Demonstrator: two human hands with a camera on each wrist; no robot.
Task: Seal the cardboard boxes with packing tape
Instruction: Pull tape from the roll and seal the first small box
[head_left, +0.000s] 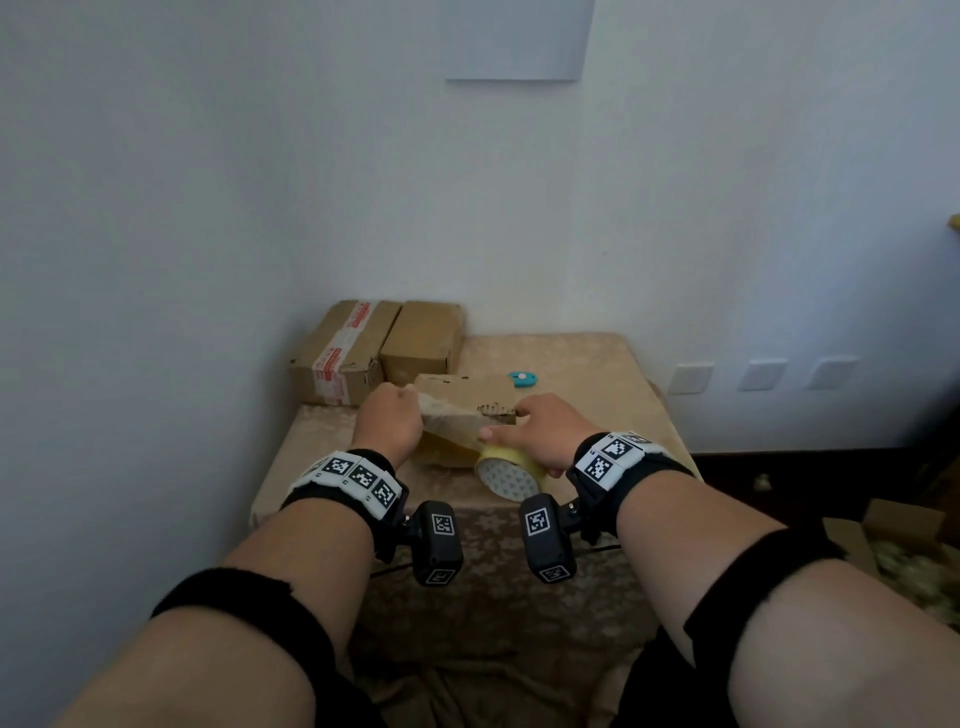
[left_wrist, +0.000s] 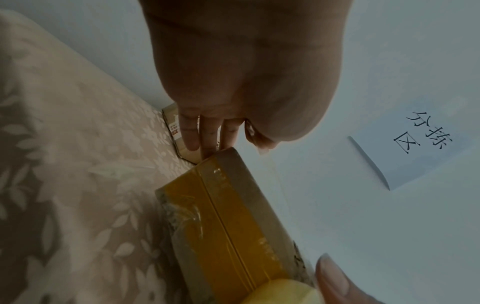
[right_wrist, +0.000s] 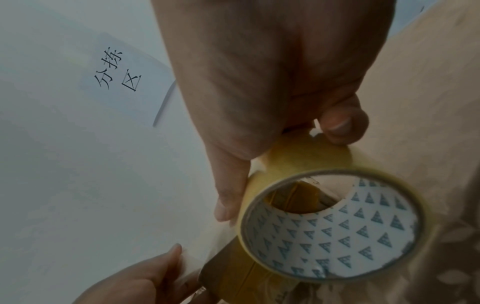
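1. My right hand grips the roll of packing tape just below the middle of the head view, thumb and fingers curled round its yellow rim; the core printed with small triangles faces the camera.
2. My left hand sits left of centre, fingers closed on the far left end of the small cardboard box. In the left wrist view the straight fingertips press against that box's end.
3. A strip of tape runs from the roll across the box toward my left hand.
4. The box lies on the bench, which is covered with a beige leaf-patterned cloth, between my two hands. Its near side shows glossy yellow tape over the seam.
5. Two more cardboard boxes stand side by side at the bench's back left corner: one with red-and-white printed tape, one plain.
6. A small teal cutter lies on the bench just behind the box, right of centre.
7. A white paper sign hangs on the wall at the top of the frame.
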